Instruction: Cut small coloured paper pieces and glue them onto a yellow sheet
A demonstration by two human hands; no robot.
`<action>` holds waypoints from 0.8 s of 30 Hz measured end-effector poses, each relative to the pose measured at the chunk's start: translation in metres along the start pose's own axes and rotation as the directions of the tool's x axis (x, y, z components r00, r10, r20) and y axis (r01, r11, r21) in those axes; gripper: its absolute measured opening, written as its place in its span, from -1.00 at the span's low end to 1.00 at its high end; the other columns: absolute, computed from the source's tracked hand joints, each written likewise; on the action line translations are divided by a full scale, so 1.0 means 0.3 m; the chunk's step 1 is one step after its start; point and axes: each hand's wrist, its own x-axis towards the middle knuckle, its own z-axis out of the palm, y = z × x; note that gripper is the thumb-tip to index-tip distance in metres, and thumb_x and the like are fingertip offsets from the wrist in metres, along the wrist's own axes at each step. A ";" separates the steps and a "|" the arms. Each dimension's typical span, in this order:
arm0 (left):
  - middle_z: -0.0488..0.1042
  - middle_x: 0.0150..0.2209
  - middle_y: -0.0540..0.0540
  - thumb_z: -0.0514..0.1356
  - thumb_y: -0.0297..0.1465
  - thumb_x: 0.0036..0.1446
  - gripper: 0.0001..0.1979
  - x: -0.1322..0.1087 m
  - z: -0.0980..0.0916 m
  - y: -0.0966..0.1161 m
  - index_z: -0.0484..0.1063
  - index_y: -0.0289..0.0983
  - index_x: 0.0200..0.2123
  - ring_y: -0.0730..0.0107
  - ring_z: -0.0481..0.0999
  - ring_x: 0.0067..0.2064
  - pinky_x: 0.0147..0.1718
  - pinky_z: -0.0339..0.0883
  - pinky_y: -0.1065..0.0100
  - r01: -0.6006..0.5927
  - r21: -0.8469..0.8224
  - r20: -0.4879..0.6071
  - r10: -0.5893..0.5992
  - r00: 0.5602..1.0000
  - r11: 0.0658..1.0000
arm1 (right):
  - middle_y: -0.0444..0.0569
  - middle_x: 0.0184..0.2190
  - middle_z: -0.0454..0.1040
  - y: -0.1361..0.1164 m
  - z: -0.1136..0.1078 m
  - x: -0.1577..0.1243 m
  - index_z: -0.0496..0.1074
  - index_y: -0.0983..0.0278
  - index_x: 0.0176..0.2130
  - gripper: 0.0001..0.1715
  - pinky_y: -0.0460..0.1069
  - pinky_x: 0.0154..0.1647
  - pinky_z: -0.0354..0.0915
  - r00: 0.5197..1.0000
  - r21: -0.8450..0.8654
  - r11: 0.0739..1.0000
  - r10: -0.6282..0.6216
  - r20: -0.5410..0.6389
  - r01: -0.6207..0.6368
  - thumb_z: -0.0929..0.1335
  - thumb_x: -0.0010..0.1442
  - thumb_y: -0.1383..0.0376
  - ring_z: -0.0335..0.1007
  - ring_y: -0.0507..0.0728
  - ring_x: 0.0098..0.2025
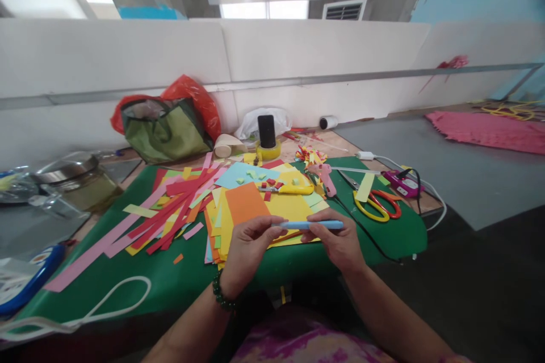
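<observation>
A slim light blue pen [304, 225] lies level between my two hands, above the paper stack. My left hand [251, 243], with a dark green bead bracelet at the wrist, pinches its left end. My right hand [336, 241] closes its thumb and fingers round the pen farther right, and the right end sticks out past them. Beneath are yellow paper sheets [287, 209] and an orange sheet [247, 204]. Behind the pen rests a yellow utility knife [293, 188] among small red and green paper bits. A pink glue gun [326, 178] sits beyond my right hand.
Paper strips [170, 209] spread across the green mat [149, 272] on the left. Scissors [374, 204] and a purple power strip [402, 182] lie right. A phone [266, 131] stands behind, on a tape roll [269, 151]. A glass jar [83, 187] and green bag [168, 130] stand left.
</observation>
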 end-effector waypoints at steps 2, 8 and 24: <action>0.63 -0.40 -0.07 0.39 -0.31 -0.16 -0.81 -0.010 0.010 -0.004 0.61 -0.25 -0.41 0.25 0.62 -0.33 -0.29 0.51 0.35 -0.064 0.034 -0.054 0.066 0.996 0.997 | -0.12 -0.67 0.51 0.020 0.022 -0.013 0.51 0.29 -0.43 -0.72 -0.05 -0.59 0.49 0.997 0.070 0.997 0.026 -0.077 -0.021 0.54 -0.09 0.16 0.48 0.11 -0.66; 0.63 -0.32 -0.13 0.32 -0.25 -0.04 -0.76 0.001 0.006 -0.036 0.55 -0.28 -0.32 0.23 0.60 -0.26 -0.25 0.50 0.30 -0.150 0.128 0.007 0.150 0.989 0.980 | -0.16 -0.71 0.45 0.068 0.049 -0.002 0.47 0.30 -0.44 -0.63 -0.08 -0.69 0.39 0.990 0.124 0.989 0.096 -0.107 -0.082 0.52 -0.10 0.07 0.37 0.04 -0.73; 0.62 -0.28 -0.09 0.17 -0.38 0.16 -0.83 -0.124 -0.226 -0.114 0.51 -0.25 -0.20 0.35 0.61 -0.26 -0.24 0.49 0.42 -0.424 0.737 0.047 0.586 0.809 0.526 | 0.16 -0.19 0.55 0.046 -0.488 0.088 0.52 0.33 -0.11 -0.60 0.12 -0.22 0.40 0.962 -0.971 -0.165 -0.185 0.201 0.171 0.20 0.24 0.24 0.48 0.29 -0.15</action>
